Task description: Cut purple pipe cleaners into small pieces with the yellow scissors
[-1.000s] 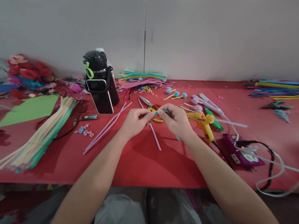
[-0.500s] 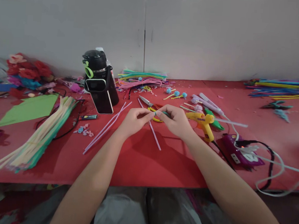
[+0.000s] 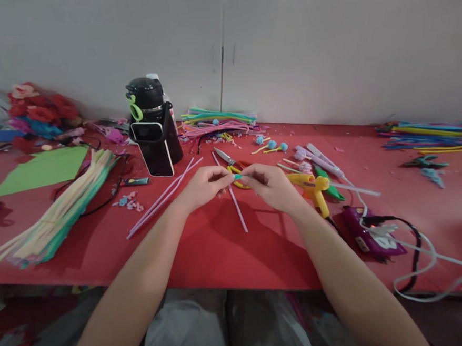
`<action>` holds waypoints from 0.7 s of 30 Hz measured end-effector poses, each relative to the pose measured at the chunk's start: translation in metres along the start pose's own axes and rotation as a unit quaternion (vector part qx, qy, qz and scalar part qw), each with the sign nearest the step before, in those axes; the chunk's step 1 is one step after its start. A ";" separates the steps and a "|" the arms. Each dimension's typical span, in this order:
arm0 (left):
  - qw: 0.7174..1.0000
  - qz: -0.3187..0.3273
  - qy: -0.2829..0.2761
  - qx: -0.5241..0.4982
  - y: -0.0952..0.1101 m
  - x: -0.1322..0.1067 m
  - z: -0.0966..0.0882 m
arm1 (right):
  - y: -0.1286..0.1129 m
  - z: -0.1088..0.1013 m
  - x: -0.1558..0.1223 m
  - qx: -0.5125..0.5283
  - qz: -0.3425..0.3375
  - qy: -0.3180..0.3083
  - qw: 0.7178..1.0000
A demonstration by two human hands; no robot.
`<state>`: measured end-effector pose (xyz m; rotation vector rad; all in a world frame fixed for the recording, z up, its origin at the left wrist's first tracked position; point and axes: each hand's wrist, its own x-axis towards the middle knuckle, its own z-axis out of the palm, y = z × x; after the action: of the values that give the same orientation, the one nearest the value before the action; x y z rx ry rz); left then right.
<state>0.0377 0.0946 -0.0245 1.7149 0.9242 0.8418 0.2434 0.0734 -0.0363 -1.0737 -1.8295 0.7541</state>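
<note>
My left hand and my right hand meet over the middle of the table, fingertips pinched. Between them they hold a small teal piece, which looks like a short bit of pipe cleaner; the fingers hide much of it. Just behind the fingers lie scissors with yellow-lined handles, blades pointing away to the left. Below the hands a lilac pipe cleaner rests on the red table. Two more lilac pipe cleaners lie crossed beside my left forearm. A yellow glue gun is right of my right hand.
A black bottle with a phone stands at the back left. Left lies a bundle of cream and green pipe cleaners. Blue pompoms sit behind the hands. A purple power strip with looping cables is on the right.
The fingertips of my two hands have drawn slightly apart, and more of the teal piece shows between them. The things on the table have stayed in place.
</note>
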 end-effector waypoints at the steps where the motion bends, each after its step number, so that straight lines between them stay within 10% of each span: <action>1: 1.000 0.003 -0.003 0.004 0.000 0.000 0.000 | 0.001 0.000 0.000 -0.007 -0.003 0.000 1.000; 21: 0.968 0.070 -0.066 0.230 -0.001 -0.007 0.005 | 0.004 -0.016 -0.003 -0.129 0.087 -0.142 0.977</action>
<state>0.0387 0.0865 -0.0279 2.2298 0.9655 0.6224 0.2598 0.0740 -0.0337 -1.3642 -2.1409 0.8217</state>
